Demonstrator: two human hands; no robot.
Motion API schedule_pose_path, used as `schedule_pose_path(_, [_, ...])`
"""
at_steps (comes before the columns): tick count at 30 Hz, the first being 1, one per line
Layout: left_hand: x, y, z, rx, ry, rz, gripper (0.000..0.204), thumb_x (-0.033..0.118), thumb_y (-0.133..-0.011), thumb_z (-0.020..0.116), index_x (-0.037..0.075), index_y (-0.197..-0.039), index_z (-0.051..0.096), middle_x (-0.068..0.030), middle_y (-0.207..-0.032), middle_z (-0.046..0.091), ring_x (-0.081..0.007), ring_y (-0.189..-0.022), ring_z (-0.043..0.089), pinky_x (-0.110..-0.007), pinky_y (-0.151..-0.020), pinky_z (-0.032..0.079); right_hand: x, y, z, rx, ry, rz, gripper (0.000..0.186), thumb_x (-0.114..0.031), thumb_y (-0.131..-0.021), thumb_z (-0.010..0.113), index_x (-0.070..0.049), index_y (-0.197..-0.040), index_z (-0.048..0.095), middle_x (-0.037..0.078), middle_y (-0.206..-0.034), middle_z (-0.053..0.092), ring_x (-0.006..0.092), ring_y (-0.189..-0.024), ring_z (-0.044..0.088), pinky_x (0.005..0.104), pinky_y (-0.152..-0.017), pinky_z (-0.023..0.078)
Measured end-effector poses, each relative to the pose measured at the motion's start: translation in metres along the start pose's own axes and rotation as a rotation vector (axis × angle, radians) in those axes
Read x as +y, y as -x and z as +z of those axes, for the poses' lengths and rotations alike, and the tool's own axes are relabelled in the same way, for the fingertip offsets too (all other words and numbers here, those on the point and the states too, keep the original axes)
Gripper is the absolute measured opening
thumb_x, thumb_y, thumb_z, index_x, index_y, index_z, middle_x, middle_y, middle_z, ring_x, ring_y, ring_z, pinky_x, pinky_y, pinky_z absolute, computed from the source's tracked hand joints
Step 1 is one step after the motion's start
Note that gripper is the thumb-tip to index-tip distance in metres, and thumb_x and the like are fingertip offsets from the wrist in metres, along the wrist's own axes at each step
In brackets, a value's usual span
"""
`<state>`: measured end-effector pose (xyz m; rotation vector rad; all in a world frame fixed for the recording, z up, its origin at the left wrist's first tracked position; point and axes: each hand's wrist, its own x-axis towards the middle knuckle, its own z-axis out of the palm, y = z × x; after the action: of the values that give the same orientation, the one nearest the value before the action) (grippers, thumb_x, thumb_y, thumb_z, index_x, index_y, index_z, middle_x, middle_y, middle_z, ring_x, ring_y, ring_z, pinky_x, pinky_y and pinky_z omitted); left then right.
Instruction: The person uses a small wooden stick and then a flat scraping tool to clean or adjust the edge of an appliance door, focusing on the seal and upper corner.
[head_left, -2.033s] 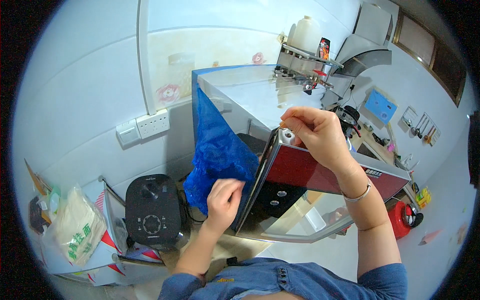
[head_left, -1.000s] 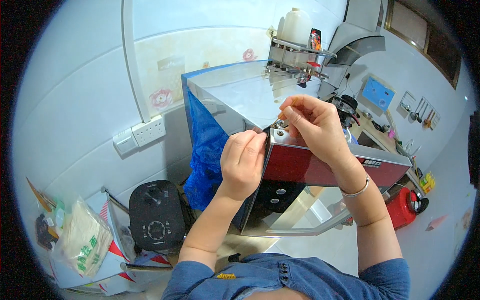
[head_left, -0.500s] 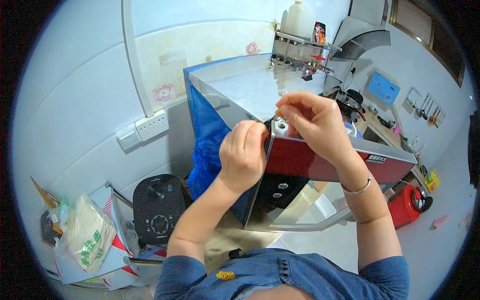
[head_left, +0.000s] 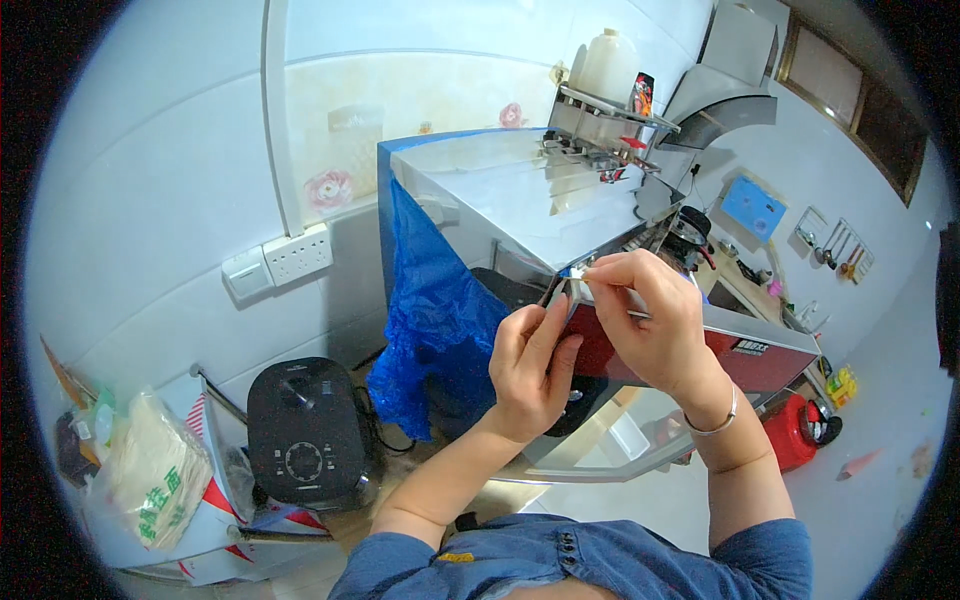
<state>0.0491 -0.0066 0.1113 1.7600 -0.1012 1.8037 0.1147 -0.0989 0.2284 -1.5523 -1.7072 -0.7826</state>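
A steel range hood with a red front panel stands before me, and blue film hangs peeled from its side. At its near corner my right hand pinches a small, thin, yellowish item against the metal. My left hand is just below, fingers curled at the panel's edge, index finger raised along it toward the corner; what is under its fingertips is partly hidden.
A black appliance sits at lower left beside a plastic bag. A socket strip is on the wall. A shelf holds bottles behind the hood. A counter with pots and a red container stand at right.
My left hand has risen from lower down to the hood's corner, its index finger now straighter. My right hand has dropped slightly and tilted at that same corner.
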Motion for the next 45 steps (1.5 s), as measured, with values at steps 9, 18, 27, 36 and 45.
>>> schedule_pose_path(9, [-0.003,-0.003,-0.002,-0.015,0.023,0.023,0.037,0.0,-0.077,0.065,-0.007,-0.113,0.057,-0.0161,-0.096,0.054,-0.0256,-0.082,0.054,-0.032,-0.071,0.047,0.002,-0.003,0.004,0.005,0.069,-0.095,0.016,0.006,-0.073,0.062,-0.001,-0.086,0.055,0.012,-0.081,0.061,0.028,-0.071,0.061,0.0319,-0.061,0.051])
schedule_pose_path(18, [-0.004,-0.005,-0.004,-0.013,0.005,0.052,0.036,0.0,-0.077,0.065,-0.007,-0.112,0.058,-0.0167,-0.095,0.054,-0.0269,-0.08,0.054,-0.032,-0.069,0.048,-0.001,-0.006,0.004,-0.05,0.13,-0.098,0.014,0.005,-0.075,0.06,-0.001,-0.087,0.055,0.012,-0.078,0.059,0.0282,-0.068,0.059,0.0337,-0.06,0.049])
schedule_pose_path(27, [-0.004,-0.003,-0.005,-0.037,-0.012,0.035,0.038,0.002,-0.078,0.066,-0.006,-0.114,0.057,-0.0162,-0.096,0.054,-0.0272,-0.08,0.054,-0.033,-0.069,0.048,0.002,-0.006,0.008,-0.001,0.027,0.051,0.008,0.003,-0.079,0.059,-0.001,-0.085,0.057,0.014,-0.075,0.058,0.0286,-0.066,0.058,0.0329,-0.059,0.048])
schedule_pose_path(36, [-0.003,-0.002,-0.002,-0.027,0.016,0.015,0.038,0.003,-0.081,0.065,-0.004,-0.117,0.056,-0.015,-0.097,0.054,-0.0256,-0.081,0.054,-0.031,-0.072,0.047,0.003,-0.013,0.004,-0.09,-0.105,0.257,0.005,-0.003,-0.083,0.057,-0.001,-0.088,0.056,0.015,-0.075,0.062,0.0287,-0.068,0.063,0.0316,-0.06,0.049])
schedule_pose_path(45, [-0.006,-0.001,-0.001,-0.019,0.012,0.046,0.039,0.003,-0.079,0.066,-0.004,-0.116,0.056,-0.0141,-0.097,0.054,-0.0242,-0.082,0.054,-0.03,-0.073,0.047,0.004,-0.022,-0.005,-0.209,-0.393,0.63,0.004,-0.001,-0.089,0.054,0.002,-0.091,0.055,0.004,-0.081,0.062,0.009,-0.077,0.06,0.0224,-0.065,0.049])
